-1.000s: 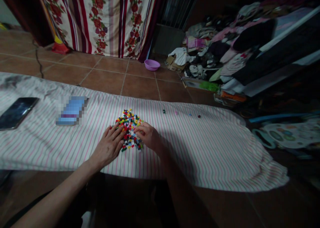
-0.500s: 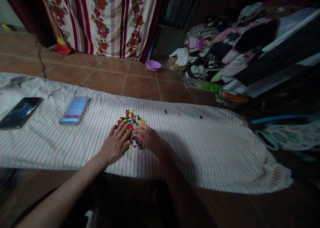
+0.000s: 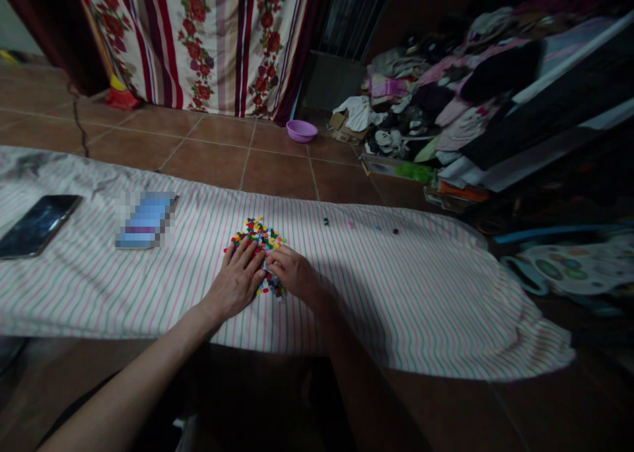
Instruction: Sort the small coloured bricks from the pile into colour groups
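Note:
A pile of tiny bright plastic pieces, like small building bricks in many colours, lies on the striped cloth. My left hand rests flat over its near left part, fingers spread. At the pile's right side is my right hand, its fingers curled and the fingertips pinched together among the pieces. Whatever they grip is too small to make out. To the right, set apart in a row, lie dark green bits, a pink one, a blue one and a dark reddish one.
Two phones lie on the cloth at left: a dark one and one with a blurred, lit screen. On the tiled floor beyond stands a purple basin. Clothes are heaped at back right. A floral curtain hangs behind.
My left hand has slid slightly right and down over the pile, uncovering some pieces at its left edge. My right fingertips have drawn closer together. The row of bits is unchanged.

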The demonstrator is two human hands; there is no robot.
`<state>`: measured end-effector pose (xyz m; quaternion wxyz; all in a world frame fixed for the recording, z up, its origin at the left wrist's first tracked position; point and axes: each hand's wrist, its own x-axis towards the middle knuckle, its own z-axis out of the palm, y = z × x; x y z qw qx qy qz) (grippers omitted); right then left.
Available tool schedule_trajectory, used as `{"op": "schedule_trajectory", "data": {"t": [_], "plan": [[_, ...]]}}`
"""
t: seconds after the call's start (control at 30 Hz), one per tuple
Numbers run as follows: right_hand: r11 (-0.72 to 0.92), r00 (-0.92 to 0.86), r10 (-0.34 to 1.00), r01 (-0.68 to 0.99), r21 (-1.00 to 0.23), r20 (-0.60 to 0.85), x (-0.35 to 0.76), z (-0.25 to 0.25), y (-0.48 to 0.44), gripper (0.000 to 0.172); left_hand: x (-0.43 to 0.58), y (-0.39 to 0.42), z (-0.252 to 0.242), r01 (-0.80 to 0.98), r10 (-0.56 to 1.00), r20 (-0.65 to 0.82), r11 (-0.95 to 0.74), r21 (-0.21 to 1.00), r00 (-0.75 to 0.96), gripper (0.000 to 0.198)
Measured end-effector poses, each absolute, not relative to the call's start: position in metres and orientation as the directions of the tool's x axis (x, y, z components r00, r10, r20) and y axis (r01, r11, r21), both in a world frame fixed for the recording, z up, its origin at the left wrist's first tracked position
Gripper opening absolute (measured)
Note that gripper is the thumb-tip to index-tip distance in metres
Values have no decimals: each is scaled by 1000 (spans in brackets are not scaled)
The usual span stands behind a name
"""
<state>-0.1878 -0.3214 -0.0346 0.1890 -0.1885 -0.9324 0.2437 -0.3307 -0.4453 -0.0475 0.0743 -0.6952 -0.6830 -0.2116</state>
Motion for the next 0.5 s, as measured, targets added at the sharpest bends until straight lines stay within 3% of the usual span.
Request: {"op": "schedule_trajectory", "data": {"t": [0.5], "plan": [[784,-804,504,273,-558,314,-192,-36,-323,11,-329,-447,-42,970,915,404,-105,218,8,42]]}}
